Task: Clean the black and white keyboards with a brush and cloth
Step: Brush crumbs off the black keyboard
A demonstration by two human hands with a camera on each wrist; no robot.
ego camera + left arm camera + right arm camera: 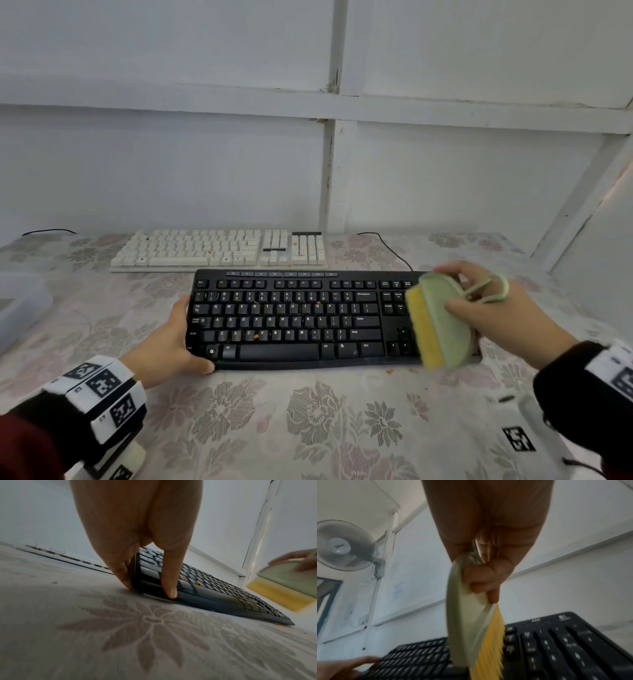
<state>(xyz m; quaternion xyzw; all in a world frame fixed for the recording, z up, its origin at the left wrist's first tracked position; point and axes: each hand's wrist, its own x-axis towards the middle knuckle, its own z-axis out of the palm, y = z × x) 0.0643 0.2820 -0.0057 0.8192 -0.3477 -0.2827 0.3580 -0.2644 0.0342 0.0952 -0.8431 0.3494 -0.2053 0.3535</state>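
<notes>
The black keyboard lies on the flowered tablecloth, with orange crumbs among its keys. My left hand holds its left end, thumb on the front corner and fingers along the side edge. My right hand grips a green brush with yellow bristles, tilted over the number pad at the right end. The bristles point down at the keys. The white keyboard lies just behind the black one, near the wall, and also carries crumbs.
A translucent plastic box stands at the left table edge. A black cable runs from the wall to the black keyboard. A few crumbs lie on the cloth by the keyboard's front right. A wall fan hangs high.
</notes>
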